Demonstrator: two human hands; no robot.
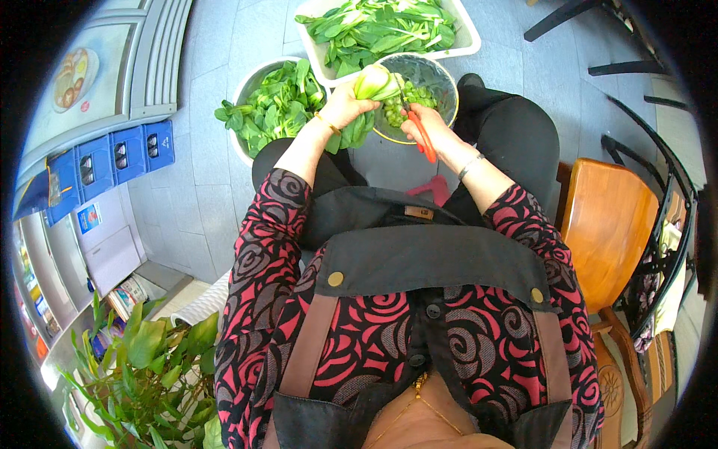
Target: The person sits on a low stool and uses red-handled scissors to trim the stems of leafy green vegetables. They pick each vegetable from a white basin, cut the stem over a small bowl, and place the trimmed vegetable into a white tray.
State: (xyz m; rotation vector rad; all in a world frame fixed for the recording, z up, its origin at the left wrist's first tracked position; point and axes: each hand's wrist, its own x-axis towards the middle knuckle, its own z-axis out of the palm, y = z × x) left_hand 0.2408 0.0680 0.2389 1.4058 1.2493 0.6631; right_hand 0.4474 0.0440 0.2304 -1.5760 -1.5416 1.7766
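My left hand [349,106] grips a head of bok choy [374,84], its pale base turned towards my right hand and its leaves hanging below my wrist. In my right hand [429,126] are scissors with red-orange handles [424,140]; their dark blades reach the cut end of the bok choy. Directly beneath is a round bowl with a yellow rim [455,112], holding pale green trimmed bases [418,96]. A white rectangular tub [474,42] full of bok choy [387,31] stands beyond it. Left of my hands, a round white basin [240,90] is heaped with leafy greens [280,106].
Blue crates [118,157] line the left side beside a cabinet [126,67]. A leafy potted plant [151,370] grows at lower left. On the right stand a wooden chair [608,224] and dark metal furniture legs [561,21]. Something pink [435,189] lies below my lap.
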